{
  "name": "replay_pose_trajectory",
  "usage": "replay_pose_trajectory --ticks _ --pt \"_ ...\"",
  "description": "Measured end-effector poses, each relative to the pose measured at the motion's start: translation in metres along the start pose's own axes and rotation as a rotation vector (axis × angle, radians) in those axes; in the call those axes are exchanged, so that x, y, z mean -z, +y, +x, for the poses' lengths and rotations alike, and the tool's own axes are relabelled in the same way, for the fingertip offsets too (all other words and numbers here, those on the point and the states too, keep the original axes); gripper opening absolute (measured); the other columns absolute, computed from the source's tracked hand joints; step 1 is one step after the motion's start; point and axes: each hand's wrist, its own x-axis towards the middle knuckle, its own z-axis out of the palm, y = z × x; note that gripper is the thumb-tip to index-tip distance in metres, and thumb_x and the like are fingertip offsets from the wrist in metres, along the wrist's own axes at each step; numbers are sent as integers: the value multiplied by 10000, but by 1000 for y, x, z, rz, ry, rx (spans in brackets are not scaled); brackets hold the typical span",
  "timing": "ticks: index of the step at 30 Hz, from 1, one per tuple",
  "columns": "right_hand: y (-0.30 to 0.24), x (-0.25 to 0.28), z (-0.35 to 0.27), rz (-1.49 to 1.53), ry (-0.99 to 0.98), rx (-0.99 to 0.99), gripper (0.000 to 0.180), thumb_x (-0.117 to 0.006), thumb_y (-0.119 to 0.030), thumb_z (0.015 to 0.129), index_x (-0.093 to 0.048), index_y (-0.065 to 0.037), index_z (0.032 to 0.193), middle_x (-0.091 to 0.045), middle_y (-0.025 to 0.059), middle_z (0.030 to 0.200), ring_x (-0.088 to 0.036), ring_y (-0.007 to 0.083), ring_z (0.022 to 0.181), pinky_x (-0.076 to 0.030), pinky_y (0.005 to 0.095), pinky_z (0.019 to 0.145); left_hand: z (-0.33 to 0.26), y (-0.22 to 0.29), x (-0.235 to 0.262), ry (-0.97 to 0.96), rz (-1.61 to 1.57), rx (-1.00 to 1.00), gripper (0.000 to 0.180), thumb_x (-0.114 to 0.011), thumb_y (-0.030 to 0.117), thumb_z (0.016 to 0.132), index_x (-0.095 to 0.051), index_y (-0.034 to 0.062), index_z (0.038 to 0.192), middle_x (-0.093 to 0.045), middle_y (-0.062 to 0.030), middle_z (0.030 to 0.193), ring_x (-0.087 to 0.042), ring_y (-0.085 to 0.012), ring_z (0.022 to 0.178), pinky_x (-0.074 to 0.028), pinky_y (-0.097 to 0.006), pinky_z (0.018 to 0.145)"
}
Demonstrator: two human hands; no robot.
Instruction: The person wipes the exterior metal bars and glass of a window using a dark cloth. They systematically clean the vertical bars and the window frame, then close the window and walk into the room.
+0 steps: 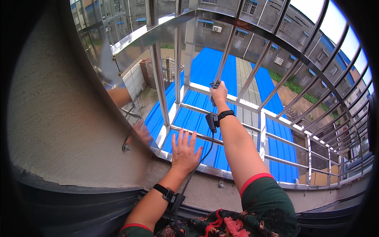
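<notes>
My right arm is stretched out to the far side of a metal window cage. The right hand (pixel 220 93) is closed round a dark grey cloth (pixel 215 84), pressed against an upright metal bar (pixel 226 59) just above the bottom rail. Part of the cloth hangs below the fist. Nearer to me, my left hand (pixel 183 153) is open with its fingers spread, holding nothing. It lies over the cage's near lower frame and a floor bar (pixel 197 135); whether it leans on them I cannot tell.
A polished metal panel (pixel 132 89) at the left reflects my arm. Beside it is a rough plaster wall (pixel 71 110). A bolt (pixel 126 147) sticks out low on the wall. A black cable (pixel 199 164) runs between my wrist straps. Blue roofing (pixel 213 65) lies below the cage.
</notes>
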Motion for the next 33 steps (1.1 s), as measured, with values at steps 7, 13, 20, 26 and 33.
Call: replay_pose_trajectory --ticks 7,13,20,26,33 --pt "-13 79 -5 -83 -336 -30 308 -753 -143 644 -676 -49 927 -685 148 809 -679 293 789 -534 391 681 -2 1 -1 11 -1 -6 600 -624 304 832 -444 29 1335 -487 -196 1292 -336 -371 1318 -150 -549 1114" --pt "21 171 6 682 -294 -325 159 -726 -97 754 -663 13 851 -666 95 771 -631 174 646 -497 308 557 -3 3 -1 9 -1 1 589 -604 318 848 -443 31 1336 -476 -191 1303 -319 -367 1335 -144 -548 1119" --pt "3 274 -27 816 -347 -505 226 -734 -138 790 -645 28 915 -666 104 780 -651 195 634 -543 301 575 -3 1 -4 6 5 4 581 -548 347 888 -410 38 1361 -468 -189 1325 -300 -352 1348 -116 -546 1128" --pt "-21 368 -56 902 -269 -437 215 -727 -140 807 -646 0 949 -666 85 813 -646 168 675 -554 295 620 -6 -4 -10 10 30 -18 566 -522 359 905 -413 47 1364 -469 -185 1334 -291 -347 1358 -111 -543 1128" --pt "-27 479 -157 986 -33 -405 264 -713 -108 822 -602 21 1024 -654 133 932 -660 190 793 -593 421 732 -3 -14 -22 10 -141 -24 602 -556 440 885 -448 76 1354 -477 -193 1336 -289 -359 1362 -133 -543 1119"
